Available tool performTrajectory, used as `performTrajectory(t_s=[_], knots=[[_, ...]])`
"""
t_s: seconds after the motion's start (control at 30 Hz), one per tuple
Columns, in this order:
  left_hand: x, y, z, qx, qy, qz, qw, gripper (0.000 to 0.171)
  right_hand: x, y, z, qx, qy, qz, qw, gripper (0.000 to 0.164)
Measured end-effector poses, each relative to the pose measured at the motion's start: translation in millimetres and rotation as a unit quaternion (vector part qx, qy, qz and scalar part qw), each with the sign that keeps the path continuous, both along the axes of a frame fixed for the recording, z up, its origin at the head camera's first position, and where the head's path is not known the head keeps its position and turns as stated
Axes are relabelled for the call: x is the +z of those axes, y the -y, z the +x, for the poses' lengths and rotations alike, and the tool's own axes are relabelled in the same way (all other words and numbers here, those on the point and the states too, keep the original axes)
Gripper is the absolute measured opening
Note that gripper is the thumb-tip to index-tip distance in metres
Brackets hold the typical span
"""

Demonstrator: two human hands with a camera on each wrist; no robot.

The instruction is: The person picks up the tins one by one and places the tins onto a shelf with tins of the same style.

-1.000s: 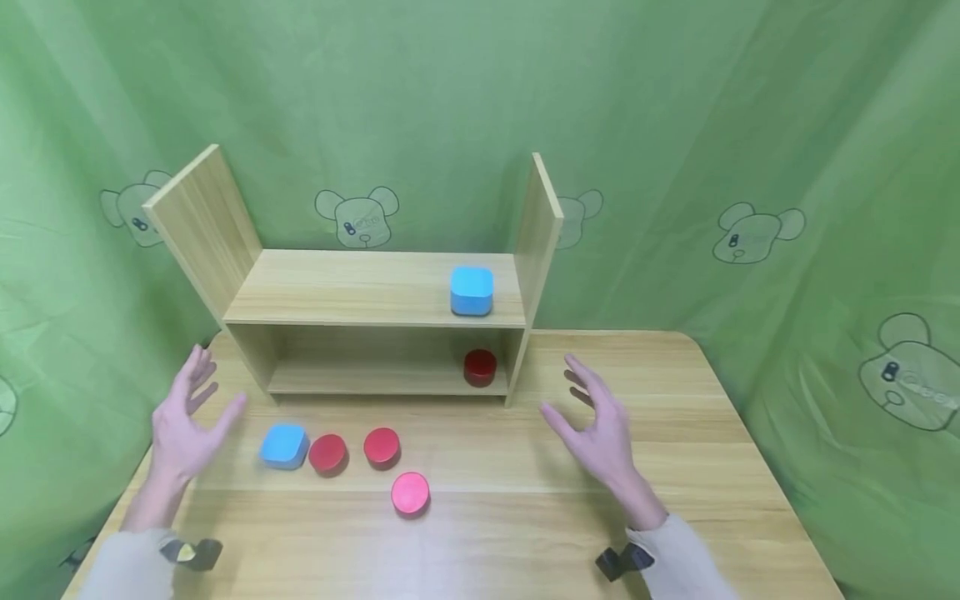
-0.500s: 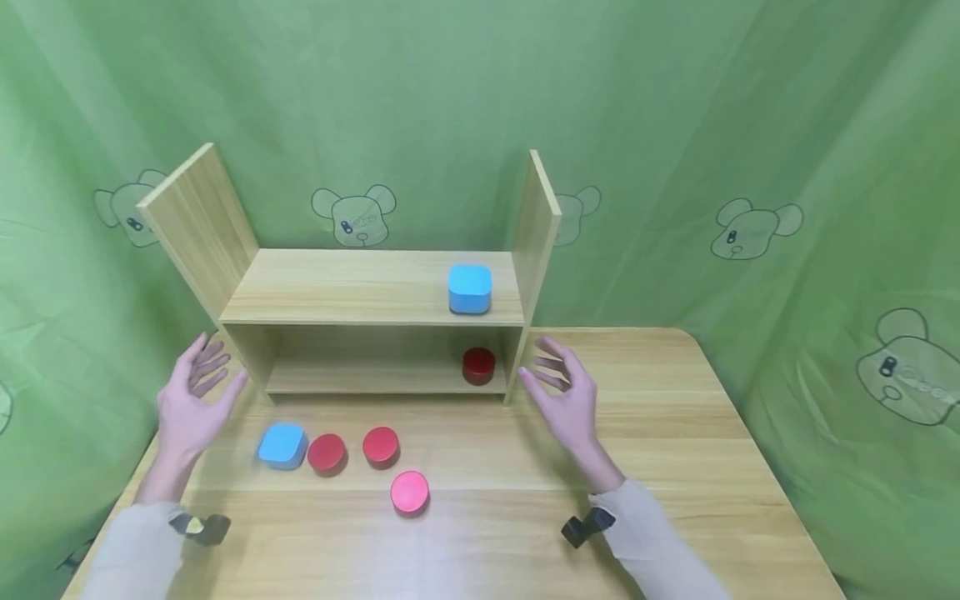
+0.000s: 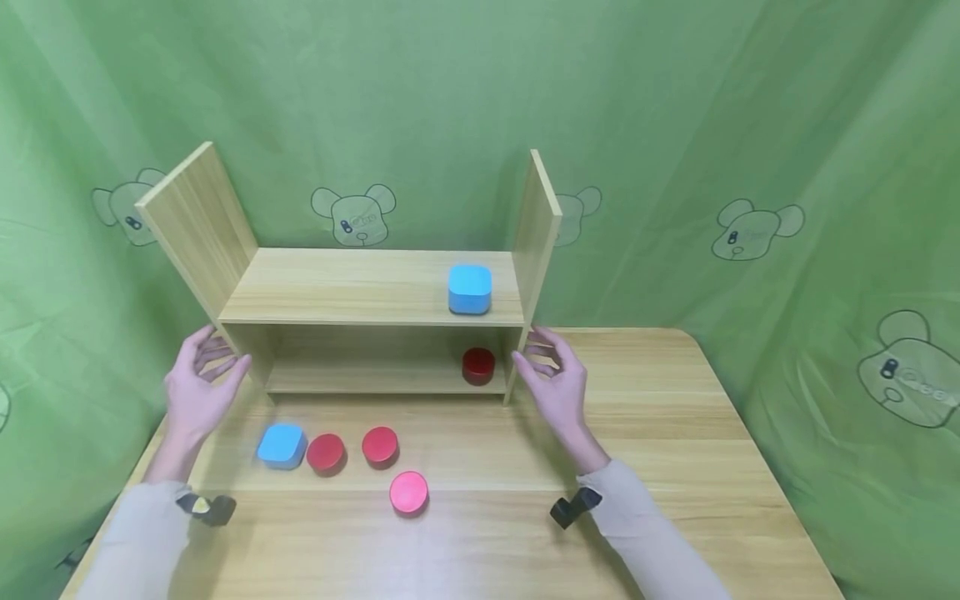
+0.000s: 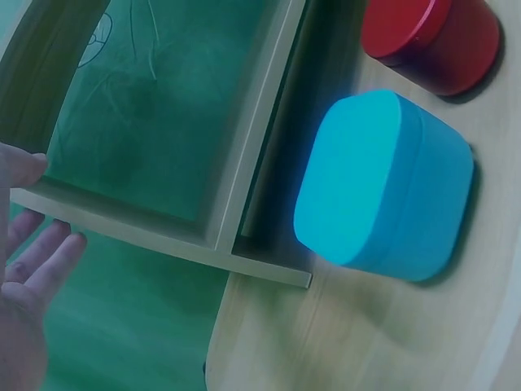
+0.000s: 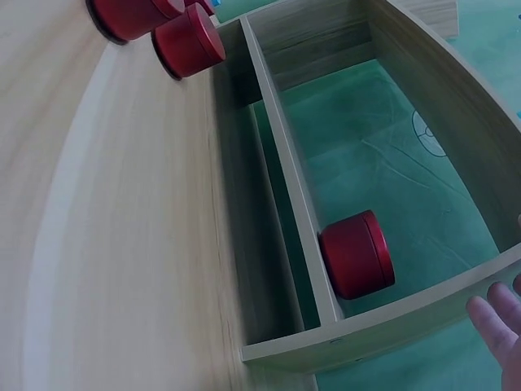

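A wooden shelf unit [image 3: 375,321] stands on the table with tall side panels. My left hand [image 3: 197,387] is at its left side panel, thumb in front and fingers on the outer side; in the left wrist view the fingers [image 4: 50,259] show a gap from the panel. My right hand [image 3: 558,385] is likewise at the right side panel, its fingers [image 5: 492,322] just outside it. A blue rounded-square container [image 3: 470,290] sits on the upper board, right side. Below it, a dark red round tin [image 3: 478,367] stands in the lower compartment.
In front of the shelf on the wooden table [image 3: 675,467] lie another blue container [image 3: 282,447], two red round tins, one left [image 3: 326,454] and one right [image 3: 381,447], and a pink-red tin [image 3: 408,493]. A green curtain [image 3: 637,125] hangs behind and beside the table.
Both hands have moved in to the shelf's side panels, the right hand leftward and the left hand slightly right and forward. The shelf, containers and tins stay in place.
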State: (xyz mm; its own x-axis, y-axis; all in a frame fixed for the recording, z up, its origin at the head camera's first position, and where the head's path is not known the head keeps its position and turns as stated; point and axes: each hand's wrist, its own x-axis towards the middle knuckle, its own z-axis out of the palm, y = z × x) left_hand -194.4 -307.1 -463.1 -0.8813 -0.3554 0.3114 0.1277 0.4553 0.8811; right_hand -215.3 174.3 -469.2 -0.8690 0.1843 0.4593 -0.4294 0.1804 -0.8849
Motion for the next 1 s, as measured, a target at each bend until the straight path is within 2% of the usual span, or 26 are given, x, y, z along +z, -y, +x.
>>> performTrajectory(t_s=[0.17, 0.37, 0.67, 1.0], knots=[[4.1, -0.9, -3.8, 0.007, 0.011, 0.007, 0.9999, 0.069, 2.7, 2.9, -3.0, -0.005, 0.000, 0.010, 1.000, 0.053], [6.5, -1.7, -7.2, 0.009, 0.005, 0.018, 0.9998, 0.064, 4.3, 3.9, -5.2, -0.012, 0.008, 0.018, 1.000, 0.053], [6.0, -0.9, -9.1, 0.006, -0.012, 0.002, 0.9999, 0.057, 2.9, 4.9, -10.2, -0.033, -0.010, 0.043, 0.998, 0.047], [5.9, -0.6, -10.0, 0.004, -0.021, -0.006, 0.9997, 0.054, 6.1, 7.3, -8.5, -0.048, -0.020, 0.055, 0.997, 0.047]])
